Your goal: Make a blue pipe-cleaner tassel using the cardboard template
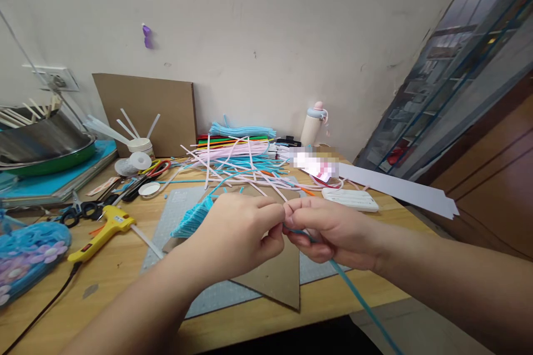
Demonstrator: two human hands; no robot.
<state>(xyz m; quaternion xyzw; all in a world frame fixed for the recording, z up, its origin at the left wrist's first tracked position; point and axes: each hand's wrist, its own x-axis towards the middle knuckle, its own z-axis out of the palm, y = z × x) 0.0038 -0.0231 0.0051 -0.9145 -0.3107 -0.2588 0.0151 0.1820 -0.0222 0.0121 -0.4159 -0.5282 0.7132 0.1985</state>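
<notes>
My right hand (328, 228) is closed around a blue pipe cleaner (360, 295), whose long tail runs down toward the front edge of the table. Fingertip to fingertip with it, my left hand (245, 224) pinches at the pipe cleaner's upper end; the exact grip point is hidden by the fingers. Behind my left hand sits a ribbed blue piece made of pipe cleaners (192, 219), partly covered by the hand. Below both hands lies a brown cardboard sheet (275, 280) over a grey cutting mat (220, 298).
Pink and blue pipe cleaners (237, 158) are piled at the back. At left are a yellow glue gun (102, 233), scissors (79, 209), a blue flowered item (33, 258) and a metal bowl (45, 133). A bottle (312, 126) and a white case (350, 199) stand right.
</notes>
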